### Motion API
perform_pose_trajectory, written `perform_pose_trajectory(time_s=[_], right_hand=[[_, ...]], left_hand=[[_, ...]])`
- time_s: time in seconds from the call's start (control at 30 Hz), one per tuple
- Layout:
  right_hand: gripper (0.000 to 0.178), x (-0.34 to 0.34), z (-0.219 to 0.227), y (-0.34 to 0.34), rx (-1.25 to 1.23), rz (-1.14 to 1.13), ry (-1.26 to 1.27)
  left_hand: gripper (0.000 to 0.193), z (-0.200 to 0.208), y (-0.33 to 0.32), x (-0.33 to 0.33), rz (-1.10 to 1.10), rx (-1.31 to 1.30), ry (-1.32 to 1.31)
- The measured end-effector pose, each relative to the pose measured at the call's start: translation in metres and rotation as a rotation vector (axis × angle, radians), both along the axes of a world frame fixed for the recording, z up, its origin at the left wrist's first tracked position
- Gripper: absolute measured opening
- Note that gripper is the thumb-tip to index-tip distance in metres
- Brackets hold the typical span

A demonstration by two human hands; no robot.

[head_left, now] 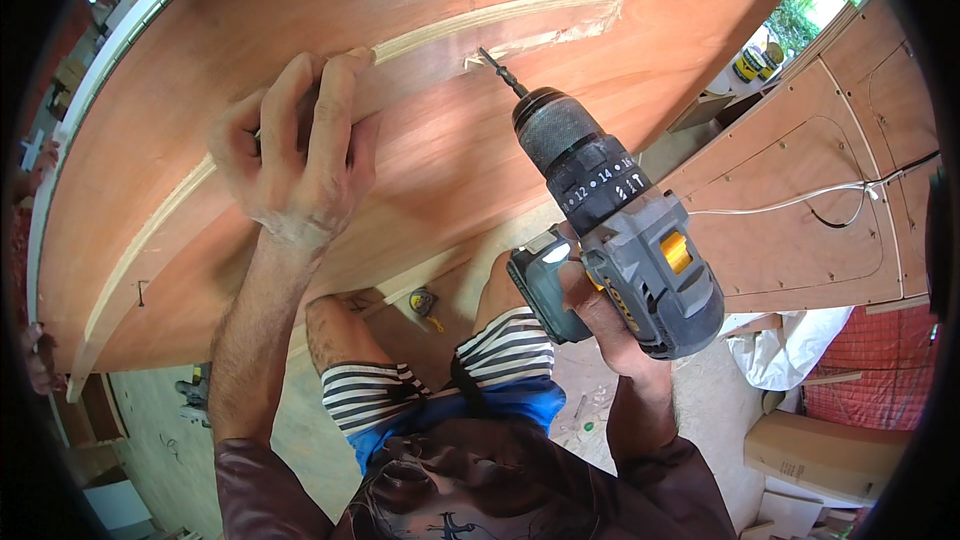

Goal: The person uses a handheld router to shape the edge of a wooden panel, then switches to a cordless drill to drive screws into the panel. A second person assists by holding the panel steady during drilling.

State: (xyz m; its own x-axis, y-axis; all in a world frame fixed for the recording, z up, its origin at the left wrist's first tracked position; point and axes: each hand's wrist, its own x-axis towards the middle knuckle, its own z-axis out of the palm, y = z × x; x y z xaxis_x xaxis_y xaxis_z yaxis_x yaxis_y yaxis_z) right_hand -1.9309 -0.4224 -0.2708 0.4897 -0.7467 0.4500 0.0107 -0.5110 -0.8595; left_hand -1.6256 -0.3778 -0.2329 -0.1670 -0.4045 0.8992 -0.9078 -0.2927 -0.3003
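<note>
My left hand is closed around a long curved wooden strip, pressing it against a large reddish plywood panel. The strip has pale layered edges and arcs from the upper middle down to the lower left. In my right hand is a grey and black cordless drill with a yellow accent, gripped by its handle. Its slim bit points up and left, the tip at or very near splintered wood on the strip's face; contact is hard to tell. Lower left, a screw juts out of the strip.
Below the panel, a tape measure lies between my knees. To the right stands another plywood panel with a white cable across it. Cans sit beyond, upper right. White plastic sheeting and a cardboard box lie lower right.
</note>
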Motion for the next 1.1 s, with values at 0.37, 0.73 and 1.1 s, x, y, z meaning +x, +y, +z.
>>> perform_pose_trajectory(time_s=[0.37,0.73,1.1], right_hand=[[0.036,0.000,-0.005,0.001,0.006,0.018,-0.015],[0.036,0.002,-0.009,0.000,0.114,0.090,-0.080],[0.029,0.002,-0.026,-0.003,-0.109,-0.078,-0.014]], left_hand=[[0.054,0.002,-0.004,0.005,-0.032,-0.035,-0.044],[0.055,0.004,-0.003,0.000,-0.025,-0.025,-0.010],[0.055,0.005,0.001,-0.003,0.049,0.016,-0.012]])
